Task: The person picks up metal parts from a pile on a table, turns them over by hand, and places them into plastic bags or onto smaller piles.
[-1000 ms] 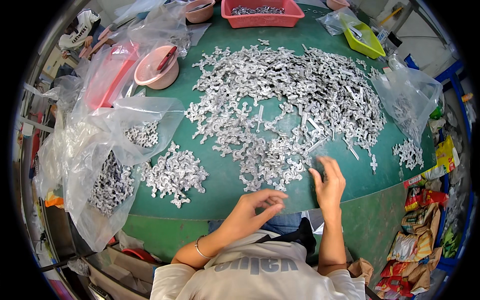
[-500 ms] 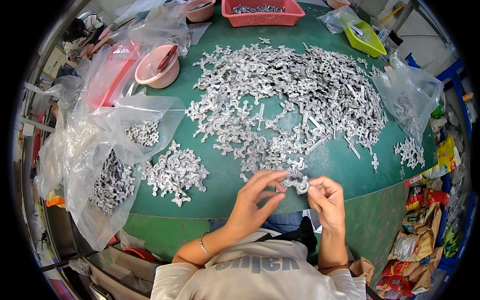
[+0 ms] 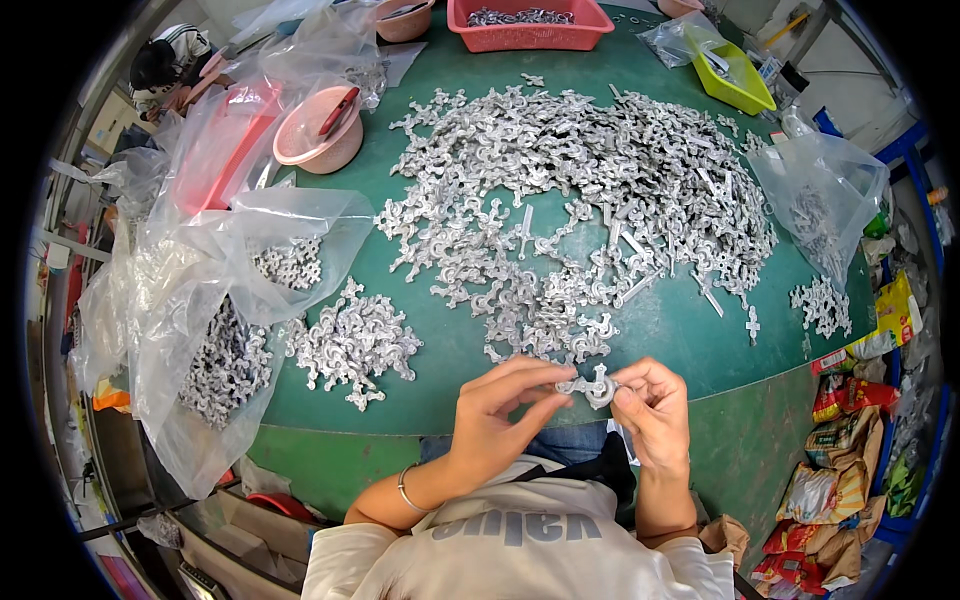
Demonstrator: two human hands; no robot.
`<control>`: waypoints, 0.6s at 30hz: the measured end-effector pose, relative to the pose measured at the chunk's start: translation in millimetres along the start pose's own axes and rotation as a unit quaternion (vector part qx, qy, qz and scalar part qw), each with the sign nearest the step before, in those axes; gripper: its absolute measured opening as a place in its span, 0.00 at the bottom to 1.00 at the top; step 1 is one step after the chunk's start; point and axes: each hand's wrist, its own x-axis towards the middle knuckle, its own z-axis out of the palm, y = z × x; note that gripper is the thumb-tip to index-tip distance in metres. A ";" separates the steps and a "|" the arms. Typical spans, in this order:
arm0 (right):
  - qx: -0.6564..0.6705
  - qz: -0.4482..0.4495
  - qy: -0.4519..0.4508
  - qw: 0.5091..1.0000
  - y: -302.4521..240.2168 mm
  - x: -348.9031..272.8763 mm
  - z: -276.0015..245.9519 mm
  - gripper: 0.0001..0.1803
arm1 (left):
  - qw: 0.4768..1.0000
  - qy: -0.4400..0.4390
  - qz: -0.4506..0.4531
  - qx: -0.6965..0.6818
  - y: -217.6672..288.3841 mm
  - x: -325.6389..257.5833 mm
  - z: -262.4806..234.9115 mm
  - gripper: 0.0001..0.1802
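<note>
Between my two hands, just off the table's near edge, is a small silver-grey cast metal part [image 3: 597, 388] with a curved, hook-like body. The fingertips of my left hand [image 3: 510, 405] pinch its left end. On its right side, the thumb and fingers of my right hand [image 3: 652, 408] are closed on it. Beyond my hands spreads a large heap of similar metal parts [image 3: 580, 150], with several straight bar-like pieces among them. To the left of my hands lies a smaller pile of curved metal parts [image 3: 355, 345].
Clear plastic bags [image 3: 160, 330] holding metal parts lie at the left. A pink bowl [image 3: 325, 155] with a red-handled tool, a red basket [image 3: 530, 38] and a yellow-green tray [image 3: 735, 85] stand farther back. At the right are another bag [image 3: 825, 190] and a small pile [image 3: 822, 306]. Another person [image 3: 165, 70] sits far left.
My left fingers have closed onto the left end of the metal part, which only my right hand held before. The part has turned and come slightly nearer to me.
</note>
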 end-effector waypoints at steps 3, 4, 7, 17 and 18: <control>0.027 -0.001 0.002 1.000 1.4 -0.4 -0.3 0.08 | 1.000 -0.016 -0.005 -0.005 1.1 -1.2 -1.1 0.14; 0.033 -0.002 0.002 0.999 1.5 -0.6 0.5 0.08 | 1.000 -0.022 -0.006 -0.004 2.0 -2.0 -1.6 0.13; 0.048 -0.007 0.001 0.999 2.1 -1.4 1.7 0.07 | 1.000 -0.014 0.013 -0.012 0.9 -4.1 -0.3 0.13; 0.106 0.028 -0.029 0.994 -7.0 -5.1 2.4 0.08 | 0.995 -0.101 0.019 -0.002 7.8 -13.5 -0.1 0.13; 0.107 0.035 -0.031 0.993 -7.9 -5.6 2.8 0.08 | 0.995 -0.102 0.021 -0.006 8.8 -14.0 0.9 0.13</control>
